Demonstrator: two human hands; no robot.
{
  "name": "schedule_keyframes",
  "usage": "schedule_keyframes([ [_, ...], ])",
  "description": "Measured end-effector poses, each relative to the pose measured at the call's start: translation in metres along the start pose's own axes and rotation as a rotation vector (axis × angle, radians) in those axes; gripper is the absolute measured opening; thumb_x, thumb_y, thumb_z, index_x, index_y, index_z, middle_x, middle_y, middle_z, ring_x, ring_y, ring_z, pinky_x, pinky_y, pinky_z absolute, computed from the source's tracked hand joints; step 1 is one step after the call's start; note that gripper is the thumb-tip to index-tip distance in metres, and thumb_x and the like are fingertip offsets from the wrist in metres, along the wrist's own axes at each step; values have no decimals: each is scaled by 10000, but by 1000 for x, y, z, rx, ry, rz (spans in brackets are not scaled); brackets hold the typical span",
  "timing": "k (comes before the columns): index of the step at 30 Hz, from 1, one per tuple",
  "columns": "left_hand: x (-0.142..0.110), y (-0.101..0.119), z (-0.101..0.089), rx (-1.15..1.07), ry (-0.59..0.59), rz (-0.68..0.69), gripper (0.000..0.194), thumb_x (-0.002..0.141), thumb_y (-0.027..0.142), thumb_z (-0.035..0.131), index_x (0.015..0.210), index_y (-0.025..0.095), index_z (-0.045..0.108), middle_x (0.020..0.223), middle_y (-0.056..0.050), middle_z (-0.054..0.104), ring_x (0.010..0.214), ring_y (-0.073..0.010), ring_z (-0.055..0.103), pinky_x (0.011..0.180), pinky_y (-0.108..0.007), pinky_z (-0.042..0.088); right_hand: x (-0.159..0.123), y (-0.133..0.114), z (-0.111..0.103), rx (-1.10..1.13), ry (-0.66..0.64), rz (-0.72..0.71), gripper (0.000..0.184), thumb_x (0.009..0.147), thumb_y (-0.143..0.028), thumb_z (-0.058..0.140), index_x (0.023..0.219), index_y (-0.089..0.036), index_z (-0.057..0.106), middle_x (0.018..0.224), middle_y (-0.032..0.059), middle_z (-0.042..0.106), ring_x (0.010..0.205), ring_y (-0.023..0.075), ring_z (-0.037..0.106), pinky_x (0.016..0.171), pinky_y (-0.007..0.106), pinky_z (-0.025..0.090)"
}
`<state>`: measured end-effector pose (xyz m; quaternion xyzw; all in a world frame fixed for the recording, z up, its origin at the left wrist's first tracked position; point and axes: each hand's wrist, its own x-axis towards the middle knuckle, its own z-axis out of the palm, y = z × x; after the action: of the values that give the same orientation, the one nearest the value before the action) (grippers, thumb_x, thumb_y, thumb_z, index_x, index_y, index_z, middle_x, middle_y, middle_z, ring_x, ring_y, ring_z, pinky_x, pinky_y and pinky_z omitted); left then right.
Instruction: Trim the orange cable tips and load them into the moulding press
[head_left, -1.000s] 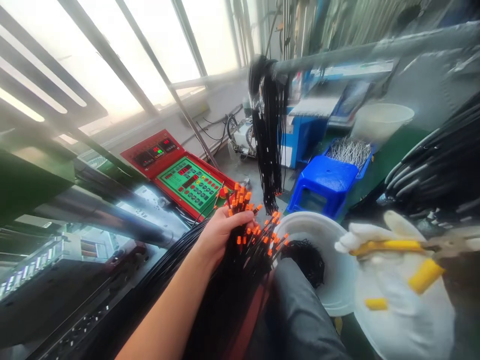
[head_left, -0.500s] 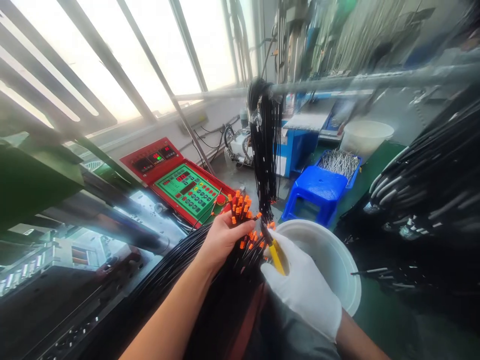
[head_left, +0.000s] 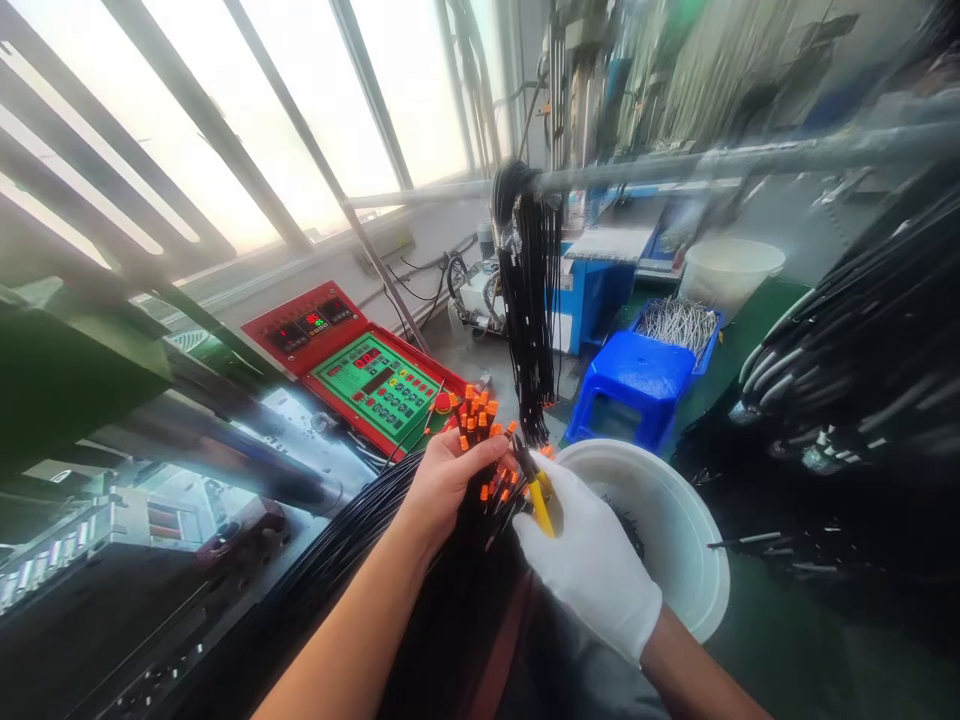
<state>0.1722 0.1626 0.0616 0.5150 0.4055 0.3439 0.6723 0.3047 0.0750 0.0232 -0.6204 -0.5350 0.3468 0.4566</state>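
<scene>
Bare and closed, my left hand (head_left: pixel 442 480) grips a bunch of black cables whose orange tips (head_left: pixel 477 412) stick up past the thumb. The long black cables (head_left: pixel 330 545) trail from it down to the lower left. In a white glove, my right hand (head_left: pixel 589 550) is closed around yellow-handled cutting pliers (head_left: pixel 539 500). Their dark jaws point up and left, close beside the orange tips by my left thumb. Whether the jaws touch a cable I cannot tell. More orange tips show below, between the two hands.
Below my right hand stands a white bucket (head_left: pixel 709 530) with dark scraps inside. Behind it are a blue stool (head_left: pixel 637 370) and a crate of pale cables (head_left: pixel 675 325). A red control panel (head_left: pixel 375 380) lies left. Black cables (head_left: pixel 525 300) hang from a metal rail (head_left: pixel 637 170).
My right hand and the pliers have shifted slightly left and down, closer to my left hand. My left hand keeps its hold on the cables.
</scene>
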Motion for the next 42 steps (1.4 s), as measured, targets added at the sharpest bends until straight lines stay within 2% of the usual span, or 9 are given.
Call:
schedule_keyframes([
  [11, 4, -10, -6, -209, 52, -69, 167, 742, 244, 699, 823, 101, 667, 715, -50, 644, 607, -129, 607, 622, -250, 514, 2, -3, 0, -35, -5, -60, 598, 751, -234, 560, 1335, -211, 434, 1209, 64, 570, 1091, 231, 540, 973, 385, 434],
  [19, 3, -11, -5, -229, 67, -52, 198, 733, 212, 708, 893, 107, 660, 769, -55, 653, 639, -127, 614, 656, -256, 526, 0, -4, 2, -68, 65, -105, 584, 739, -227, 573, 1312, -209, 465, 1188, 86, 591, 1058, 256, 571, 929, 387, 472],
  [30, 2, -11, -5, -122, 133, -20, 210, 715, 254, 733, 866, 120, 673, 753, -45, 655, 629, -137, 624, 633, -253, 530, 1, -2, 3, -185, 89, -103, 605, 756, -272, 559, 1343, -220, 424, 1213, 76, 569, 1065, 245, 561, 974, 403, 427],
  [36, 1, -13, -4, -118, 131, 6, 192, 728, 243, 724, 860, 111, 679, 744, -45, 646, 621, -118, 601, 624, -229, 502, 3, -2, 2, -60, 25, -55, 602, 749, -259, 570, 1334, -196, 444, 1183, 85, 585, 1042, 237, 568, 949, 386, 449],
  [42, -1, -13, -4, -162, 115, 11, 210, 726, 226, 719, 906, 124, 679, 719, -37, 642, 614, -123, 598, 617, -237, 496, 4, -11, -4, 177, -88, -3, 568, 741, -192, 565, 1304, -189, 487, 1186, 73, 599, 1013, 209, 589, 923, 349, 472],
])
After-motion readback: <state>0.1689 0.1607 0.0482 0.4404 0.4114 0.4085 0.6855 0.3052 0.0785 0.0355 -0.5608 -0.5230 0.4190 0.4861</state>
